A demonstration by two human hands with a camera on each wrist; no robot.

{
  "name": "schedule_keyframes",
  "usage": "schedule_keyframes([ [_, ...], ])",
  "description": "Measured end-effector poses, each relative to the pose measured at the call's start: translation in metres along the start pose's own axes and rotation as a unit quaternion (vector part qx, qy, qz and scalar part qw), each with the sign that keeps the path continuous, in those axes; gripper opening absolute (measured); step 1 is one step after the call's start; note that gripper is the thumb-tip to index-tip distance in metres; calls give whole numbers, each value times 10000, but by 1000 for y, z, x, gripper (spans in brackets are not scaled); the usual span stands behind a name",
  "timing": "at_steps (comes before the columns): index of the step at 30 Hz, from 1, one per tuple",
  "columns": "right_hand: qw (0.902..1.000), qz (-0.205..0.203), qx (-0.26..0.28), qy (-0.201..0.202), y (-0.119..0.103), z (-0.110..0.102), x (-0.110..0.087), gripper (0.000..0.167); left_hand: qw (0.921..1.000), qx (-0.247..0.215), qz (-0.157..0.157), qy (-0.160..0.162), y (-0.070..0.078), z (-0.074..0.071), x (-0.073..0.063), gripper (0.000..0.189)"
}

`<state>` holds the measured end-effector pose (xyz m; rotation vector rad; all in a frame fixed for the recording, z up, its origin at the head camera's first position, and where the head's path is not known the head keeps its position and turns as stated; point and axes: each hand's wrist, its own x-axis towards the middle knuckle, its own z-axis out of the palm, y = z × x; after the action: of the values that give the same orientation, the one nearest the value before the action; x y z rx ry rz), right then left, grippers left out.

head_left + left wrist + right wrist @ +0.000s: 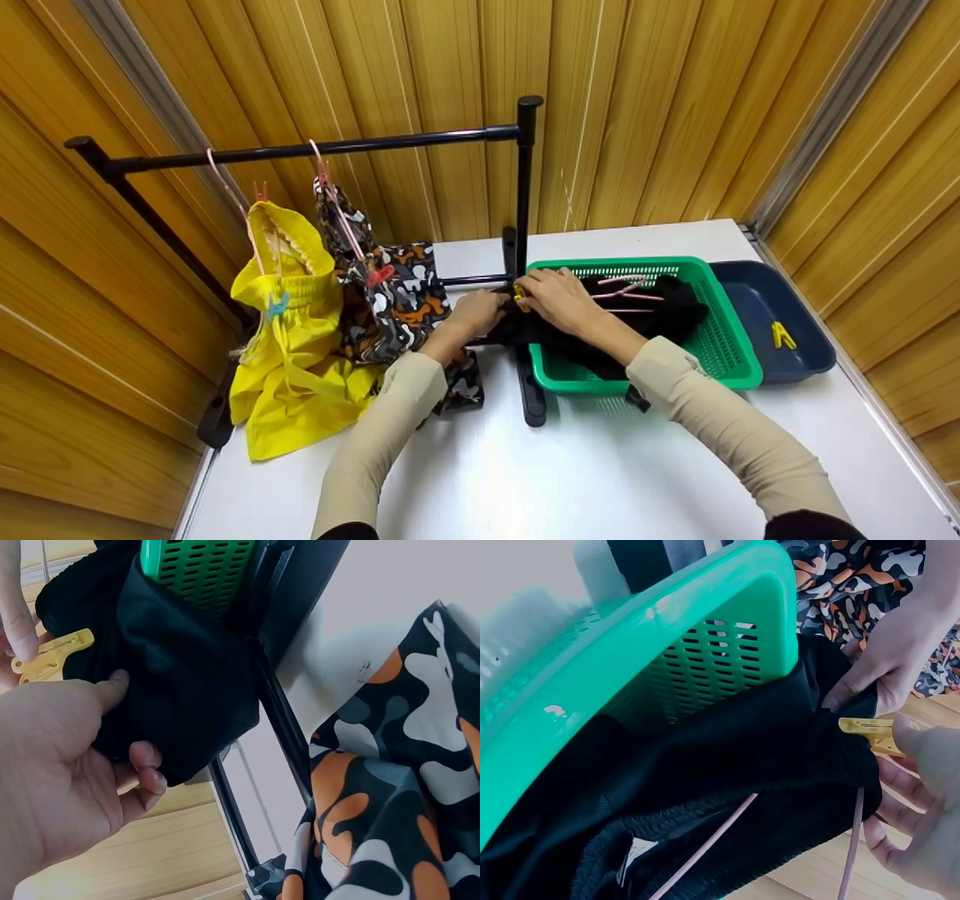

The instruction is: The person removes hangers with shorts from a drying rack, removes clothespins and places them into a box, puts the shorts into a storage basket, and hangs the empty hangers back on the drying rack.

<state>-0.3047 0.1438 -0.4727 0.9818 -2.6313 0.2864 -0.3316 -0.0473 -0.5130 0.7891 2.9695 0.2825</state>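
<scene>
My right hand [559, 300] pinches a yellow clothespin [870, 733] at the gathered waistband edge of a black garment [780, 742]. Just to the left, my left hand [480, 311] grips the same black cloth between thumb and fingers. Inside the waistband runs a pink hanger [853, 847], whose hook end [626, 295] lies over the basket. Part of the garment spreads across a green basket [645, 385], while the held part extends past its left rim. In the left wrist view the clothespin [56, 656] sits against the black fabric; whether its tips bite the cloth is hidden.
A black rack [450, 137] stands at the left, one upright close beside the basket. From it hang yellow clothing [300, 397] and a camouflage-patterned garment [409, 307], both on pink hangers with clips. Right of the basket, a dark blue tray [817, 356] holds another yellow clothespin [784, 336].
</scene>
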Motion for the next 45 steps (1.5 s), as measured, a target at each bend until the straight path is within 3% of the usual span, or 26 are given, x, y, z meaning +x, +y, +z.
schedule_keyframes([
  [7, 9997, 169, 125, 128, 2, 1, 0, 27, 9991, -82, 354, 217, 0, -5, -12, 30],
  [14, 9875, 566, 1471, 4, 1, 0, -1, 25, 9969, 61, 668, 423, 1, -2, -18, 28],
  [17, 9817, 710, 1769, -34, -1, -2, 0, 25, 9954, 242, 699, 609, 2, 0, -18, 24],
  [25, 9861, 649, 1528, 18, 0, -2, -3, 14, 9938, 434, 660, 780, 3, -1, -14, 21],
  [35, 9874, 385, 1501, 319, 0, -1, -3, 9, 9937, 263, 703, 836, 2, 1, -14, 24],
  [40, 9859, 513, 1490, 563, -2, -13, 2, 11, 9951, 146, 646, 729, -1, 1, -13, 23],
  [45, 9864, 536, 1393, 693, -4, -42, 7, 14, 9955, 65, 656, 686, -1, 0, -13, 23],
])
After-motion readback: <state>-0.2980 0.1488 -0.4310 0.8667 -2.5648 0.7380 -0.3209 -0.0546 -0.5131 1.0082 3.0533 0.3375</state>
